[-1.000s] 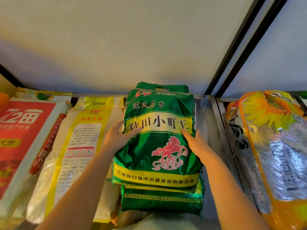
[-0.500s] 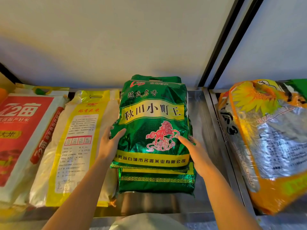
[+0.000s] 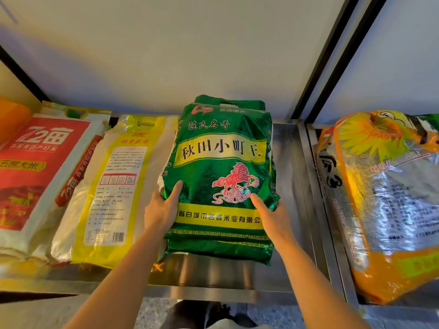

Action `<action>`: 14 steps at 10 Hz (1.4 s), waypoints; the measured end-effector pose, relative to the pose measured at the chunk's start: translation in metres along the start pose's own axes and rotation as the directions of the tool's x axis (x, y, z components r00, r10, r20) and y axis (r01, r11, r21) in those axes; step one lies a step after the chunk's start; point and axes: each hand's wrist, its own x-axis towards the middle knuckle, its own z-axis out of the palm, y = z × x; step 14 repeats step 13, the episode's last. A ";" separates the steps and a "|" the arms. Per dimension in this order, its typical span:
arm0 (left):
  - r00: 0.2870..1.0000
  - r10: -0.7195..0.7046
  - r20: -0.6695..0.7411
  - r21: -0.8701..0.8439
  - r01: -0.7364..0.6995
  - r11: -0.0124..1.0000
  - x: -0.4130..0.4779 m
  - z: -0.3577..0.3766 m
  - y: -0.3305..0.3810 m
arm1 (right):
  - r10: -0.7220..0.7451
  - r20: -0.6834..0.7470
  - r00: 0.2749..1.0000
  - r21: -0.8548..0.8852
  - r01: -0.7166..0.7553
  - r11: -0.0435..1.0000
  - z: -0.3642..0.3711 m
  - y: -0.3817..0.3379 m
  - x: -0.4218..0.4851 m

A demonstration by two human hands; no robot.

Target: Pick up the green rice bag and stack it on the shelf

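in the head view, a green rice bag (image 3: 221, 167) is seen lying flat on a second green bag (image 3: 221, 248), whose lower edge shows just beneath it, and both are set on a steel shelf (image 3: 287, 162). the top bag is gripped at its lower corners by two bare hands. the left hand (image 3: 161, 210) is pressed against the bag's left edge, with the thumb laid over the front face and the fingers hidden behind the edge. the right hand (image 3: 273, 217) is placed at the lower right corner, with a finger stretched across the printed face near the red horse emblem; the remaining fingers are hidden under the bag. just left of the green stack a yellow and white bag (image 3: 114, 186) is laid, touching it, and further left a red bag (image 3: 35, 172) is seen. on the neighbouring shelf section to the right, well apart, an orange bag with a sunflower print (image 3: 384, 198) is laid. a pale wall (image 3: 190, 51) is seen behind the shelf.
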 end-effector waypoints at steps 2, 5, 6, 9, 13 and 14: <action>0.987 -0.112 0.117 0.355 0.064 0.933 0.003 -0.005 -0.001 | 0.135 -0.029 0.990 -0.144 -0.138 0.980 0.004 0.010 -0.008; 0.980 -0.147 0.133 0.429 0.077 0.900 0.003 0.002 -0.011 | 0.245 -0.004 0.969 -0.321 -0.234 0.918 0.000 0.007 -0.004; 0.982 -0.156 0.108 0.306 0.117 0.945 -0.004 0.004 -0.018 | 0.232 -0.046 0.972 -0.334 -0.234 0.913 0.002 0.015 -0.007; 0.981 0.144 0.131 0.446 -0.188 0.875 -0.028 -0.005 -0.012 | -0.107 -0.330 0.938 -0.646 -0.141 0.750 0.029 -0.021 -0.055; 0.642 0.292 0.709 0.319 -0.661 0.679 -0.028 -0.049 0.031 | -0.087 0.095 0.992 -0.592 0.126 0.796 0.058 -0.083 -0.079; 0.642 0.292 0.709 0.319 -0.661 0.679 -0.028 -0.049 0.031 | -0.087 0.095 0.992 -0.592 0.126 0.796 0.058 -0.083 -0.079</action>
